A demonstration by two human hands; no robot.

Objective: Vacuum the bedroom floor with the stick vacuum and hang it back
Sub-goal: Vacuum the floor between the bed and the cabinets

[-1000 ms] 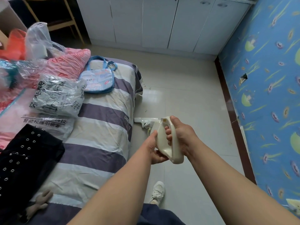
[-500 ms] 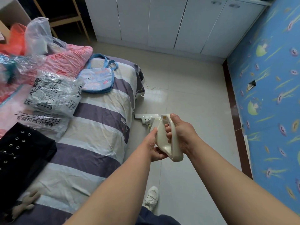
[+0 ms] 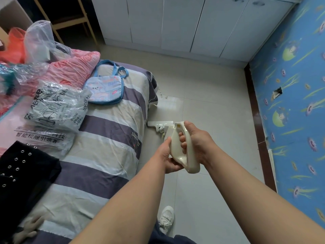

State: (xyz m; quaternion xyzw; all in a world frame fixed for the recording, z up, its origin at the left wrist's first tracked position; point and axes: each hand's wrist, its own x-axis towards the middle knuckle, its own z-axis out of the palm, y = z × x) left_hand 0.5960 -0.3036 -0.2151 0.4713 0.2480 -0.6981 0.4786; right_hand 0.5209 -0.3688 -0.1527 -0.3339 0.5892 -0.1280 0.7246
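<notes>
The cream stick vacuum's handle [image 3: 177, 147] is held out in front of me over the tiled floor [image 3: 211, 111]. My right hand [image 3: 197, 143] is wrapped around the grip, fingers through the loop. My left hand [image 3: 167, 157] holds the lower left side of the handle. The white floor head [image 3: 159, 124] rests on the tiles beside the bed's edge; the tube between head and handle is mostly hidden behind the handle. Small bits of debris [image 3: 162, 95] lie on the floor near the bed's far corner.
A bed with a striped cover [image 3: 105, 131] fills the left side, piled with plastic bags, a pink pillow and a blue bag [image 3: 105, 88]. White cabinets [image 3: 184, 23] line the far wall. A blue patterned wall [image 3: 295, 103] borders the right. My white shoe [image 3: 166, 219] is below.
The view has tilted slightly upward and leftward. The hands keep the same grip on the handle, and the floor head stays beside the bed.
</notes>
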